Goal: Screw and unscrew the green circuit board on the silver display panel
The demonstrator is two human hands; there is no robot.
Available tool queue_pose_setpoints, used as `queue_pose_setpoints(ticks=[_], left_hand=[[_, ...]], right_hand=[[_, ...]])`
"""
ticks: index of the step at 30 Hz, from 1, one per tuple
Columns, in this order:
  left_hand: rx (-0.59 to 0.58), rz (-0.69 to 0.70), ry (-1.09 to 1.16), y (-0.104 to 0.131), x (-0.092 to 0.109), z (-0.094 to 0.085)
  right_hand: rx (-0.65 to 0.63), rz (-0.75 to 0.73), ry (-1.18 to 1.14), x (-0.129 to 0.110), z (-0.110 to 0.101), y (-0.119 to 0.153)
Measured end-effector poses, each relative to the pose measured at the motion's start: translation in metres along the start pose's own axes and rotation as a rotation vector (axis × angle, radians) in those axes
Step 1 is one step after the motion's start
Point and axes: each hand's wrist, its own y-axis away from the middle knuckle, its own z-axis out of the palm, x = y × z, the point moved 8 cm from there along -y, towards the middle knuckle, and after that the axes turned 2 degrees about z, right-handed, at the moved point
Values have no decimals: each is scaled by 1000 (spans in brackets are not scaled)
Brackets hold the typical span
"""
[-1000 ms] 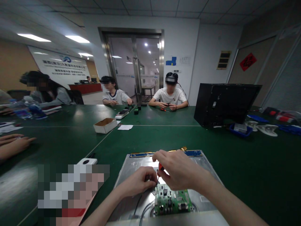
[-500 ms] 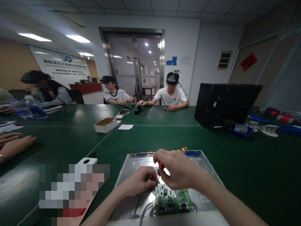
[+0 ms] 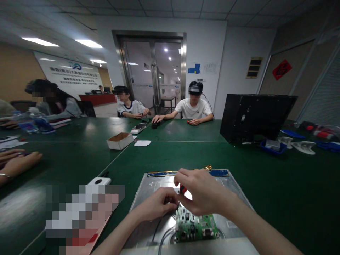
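Observation:
A silvery metal panel (image 3: 143,198) lies on the green table, with a blue strip board (image 3: 220,173) along its far edge. On its near part sits a green circuit board (image 3: 196,225). My right hand (image 3: 203,191) is closed round a red and black screwdriver (image 3: 182,188), whose tip points down at the board's far left corner. Close beside it, my left hand (image 3: 159,203) has its fingers pinched together at the same corner; what they hold, if anything, is hidden. Dark cables (image 3: 164,237) run over the panel left of the board.
An open cardboard box (image 3: 120,141) and a paper slip (image 3: 142,143) lie beyond the panel. A black monitor (image 3: 257,117) stands at the right, near a blue tray (image 3: 273,147). Another person's hands (image 3: 21,163) are at the left. People sit across the table.
My right hand has shifted slightly round the screwdriver, and less of its shaft shows. My left hand stays at the board's corner. Across the table, a person's hand has moved over a small dark object.

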Motion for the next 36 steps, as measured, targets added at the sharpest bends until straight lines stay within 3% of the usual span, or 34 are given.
queue_pose_setpoints(ticks=[5,12,23,31,36], left_hand=[[8,-9,-8,1,-1,0],[10,-18,7,2,-1,-1],[-1,-33,18,0,-16,4],[5,-27,5,1,-10,0],[-4,-5,25,0,-10,3]], right_hand=[[-48,-6,-71,-1,3,1],[-42,50,59,3,3,-3],[-69,3,-6,-3,4,2],[-53,44,96,2,4,-2],[-41,4,21,-2,4,0]])
